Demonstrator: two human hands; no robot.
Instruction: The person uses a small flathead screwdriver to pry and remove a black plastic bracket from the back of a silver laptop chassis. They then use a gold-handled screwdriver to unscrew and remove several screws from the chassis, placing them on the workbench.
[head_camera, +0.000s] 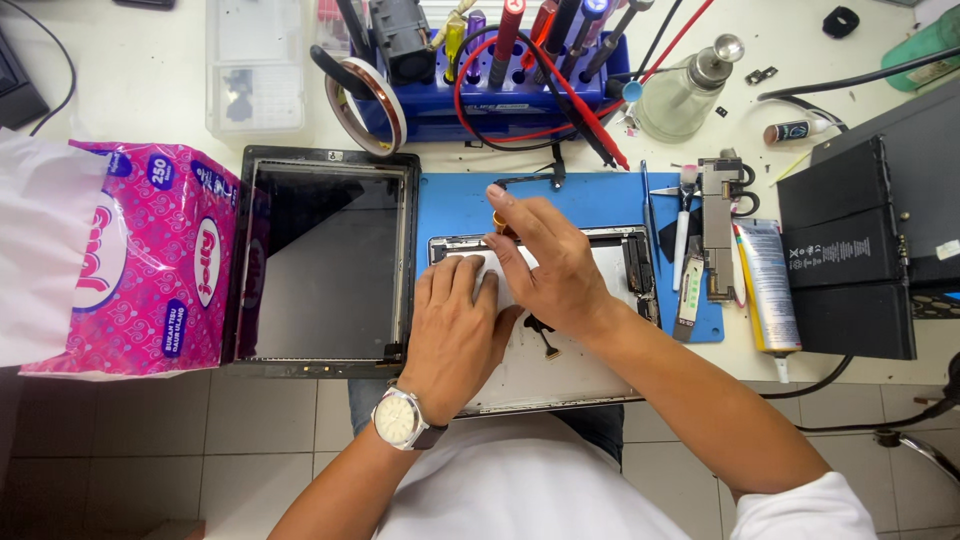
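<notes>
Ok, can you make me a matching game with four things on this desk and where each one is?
Things:
1. tissue pack
2. screen panel
3. glue tube
4. glass bottle

Places:
A. at the back of the desk, right of the blue tool rack
B. far left, at the desk's edge
C. right of the blue mat, lying flat
D. between the pink pack and the blue mat

Pairs: 1-B, 2-D, 3-C, 4-A

The left hand and right hand are on the opened tablet, on the blue mat.

Tablet shell (560, 385) on mat (600, 195); screen frame (325, 262) left; batteries (845, 250) right.
</notes>
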